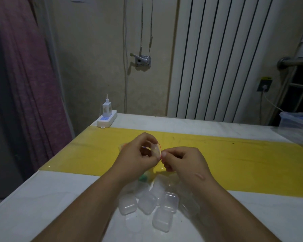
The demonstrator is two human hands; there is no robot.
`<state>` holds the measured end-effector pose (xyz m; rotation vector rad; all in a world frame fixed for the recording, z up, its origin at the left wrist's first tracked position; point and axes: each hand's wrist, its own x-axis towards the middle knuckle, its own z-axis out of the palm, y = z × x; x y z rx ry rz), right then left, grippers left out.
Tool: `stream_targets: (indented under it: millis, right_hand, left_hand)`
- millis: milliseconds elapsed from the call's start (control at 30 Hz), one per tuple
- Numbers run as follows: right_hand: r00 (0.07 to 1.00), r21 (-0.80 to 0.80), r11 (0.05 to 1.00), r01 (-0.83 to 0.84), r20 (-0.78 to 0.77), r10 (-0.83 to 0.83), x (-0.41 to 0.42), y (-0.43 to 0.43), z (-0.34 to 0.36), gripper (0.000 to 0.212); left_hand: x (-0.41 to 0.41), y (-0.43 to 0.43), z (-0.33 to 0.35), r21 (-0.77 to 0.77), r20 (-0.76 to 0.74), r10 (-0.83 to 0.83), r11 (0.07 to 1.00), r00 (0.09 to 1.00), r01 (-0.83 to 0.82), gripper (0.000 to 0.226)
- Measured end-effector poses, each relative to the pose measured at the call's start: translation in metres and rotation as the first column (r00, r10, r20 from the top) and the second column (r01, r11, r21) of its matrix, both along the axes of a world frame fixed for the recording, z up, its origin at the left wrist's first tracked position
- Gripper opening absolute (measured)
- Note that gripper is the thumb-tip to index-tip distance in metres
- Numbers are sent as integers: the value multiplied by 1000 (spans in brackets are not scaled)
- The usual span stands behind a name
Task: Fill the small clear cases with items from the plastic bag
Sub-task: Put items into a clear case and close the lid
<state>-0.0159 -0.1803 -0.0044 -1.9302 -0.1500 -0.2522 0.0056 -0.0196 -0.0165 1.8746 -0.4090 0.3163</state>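
Clear cases (147, 203), small and lidded, lie in a loose heap on the white table (42, 198) between the person's two forearms, several touching one another. Beyond the heap a yellow band (234, 163) runs across the table. Above that band both hands are raised and nearly meet. Left hand (138, 154): fingers curled, gripping a small plastic bag (155, 149) with a thin red line along its edge (contents too blurred to identify). Right hand (180, 160): thumb and forefinger pinch the bag's edge, remaining fingers curled under. The hands hide most of the bag; a green and orange item (143, 178) shows partly beneath the left wrist, identity not determinable.

Surroundings: white power strip (107, 120) with a charger (106, 108) plugged in at the table's far left corner; white radiator (217, 58) on the wall behind; pink curtain (30, 75) at left; a translucent container (296, 121) at the far right edge.
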Motion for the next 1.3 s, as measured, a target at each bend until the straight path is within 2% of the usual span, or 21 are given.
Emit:
stream_targets:
  millis: [100,167,300,467,800,933,1100,1300]
  right_hand:
    - [1000,44,999,1,-16,0,2,-2,-2,28]
    - [999,41,999,-31,-38,32,2,-2,-2,24]
    - [996,91,995,-43,-73,49,2,-3,-3,15]
    - [998,102,994,-23,-58,29,1,-5,0,18]
    - [997,149,989,-2,-73,13,3,-4,-2,11]
    - [995,175,984,-31,-89,47,2,-3,-2,8]
    - [996,140,990,-13,-82,25,4,-3,-3,10]
    - [996,87,996,11,-85,-4,4,-1,-3,14]
  left_hand:
    - [0,2,3,-123,-48,-20,992,999,14,28]
    - [1,4,3,-152,-57,-34,988,998,25,31]
    - [0,3,3,-115,-45,-42,993,998,37,29]
    - [0,1,2,-60,-18,-13,998,1000,12,17]
    - [0,3,2,14,4,23,1000,1000,-23,21]
    - [2,3,1,31,55,88,995,995,-90,23]
    - [-2,1,0,104,113,107,988,988,-119,22]
    - [-4,-2,2,82,109,101,991,989,-110,24]
